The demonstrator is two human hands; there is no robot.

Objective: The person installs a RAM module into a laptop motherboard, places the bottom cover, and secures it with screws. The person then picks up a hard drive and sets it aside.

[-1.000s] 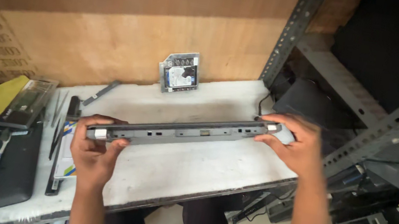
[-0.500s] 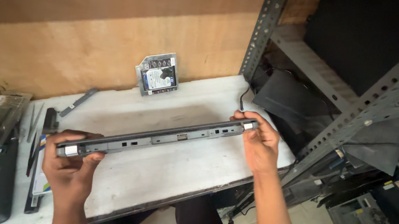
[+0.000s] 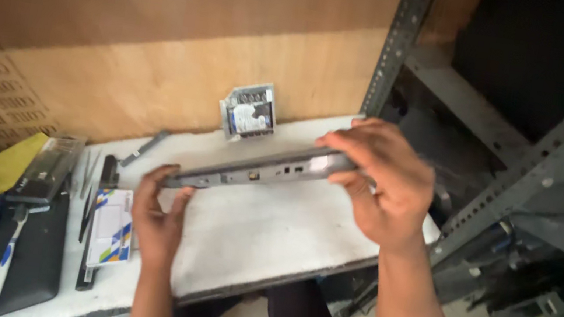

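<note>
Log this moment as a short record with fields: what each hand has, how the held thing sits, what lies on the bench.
held thing: closed grey laptop, seen edge-on, its port side facing the camera
left hand: grips the laptop's lower left end
right hand: grips the higher right end
tilt: rises from left to right, above the white bench top
against the back board: silver drive caddy
left of bench: yellow cloth, tweezers, small printed card
right: grey metal shelving

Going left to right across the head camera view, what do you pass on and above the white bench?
Yellow pad → clear plastic case → white card with coloured corners → left hand → drive caddy against the wooden board → right hand gripping the closed grey laptop → metal shelving upright.
</note>
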